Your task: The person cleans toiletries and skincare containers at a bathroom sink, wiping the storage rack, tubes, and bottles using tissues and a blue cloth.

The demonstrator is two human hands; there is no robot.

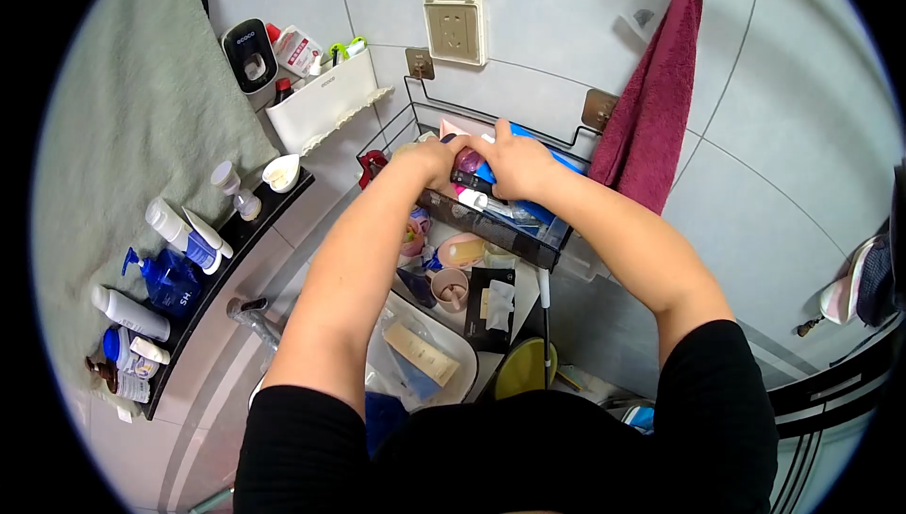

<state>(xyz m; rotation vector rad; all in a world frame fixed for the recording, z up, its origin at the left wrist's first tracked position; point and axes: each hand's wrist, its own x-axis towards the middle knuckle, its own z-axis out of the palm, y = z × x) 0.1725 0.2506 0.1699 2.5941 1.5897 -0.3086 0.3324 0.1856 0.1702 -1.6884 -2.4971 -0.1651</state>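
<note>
Both of my hands are inside a black wire basket (491,227) fixed to the tiled wall. My left hand (432,163) is at the basket's left part, its fingers curled inward among the items; what they grip is hidden. Beside it, my right hand (514,163) is closed too, thumb sticking up, against a blue packet (533,136). What its fingers hold cannot be made out. Between and below the hands lie a black box (469,181), a white tube (472,199) and a pinkish-purple round item (468,161). A red item (372,167) hangs at the basket's left end.
Below the basket are a pink cup (449,289), a black box with tissue (491,311) and a white sink (462,387) holding a packaged tube. Bottles, including a blue pump bottle (172,280), line the black shelf (222,269). A maroon towel (651,108) hangs right.
</note>
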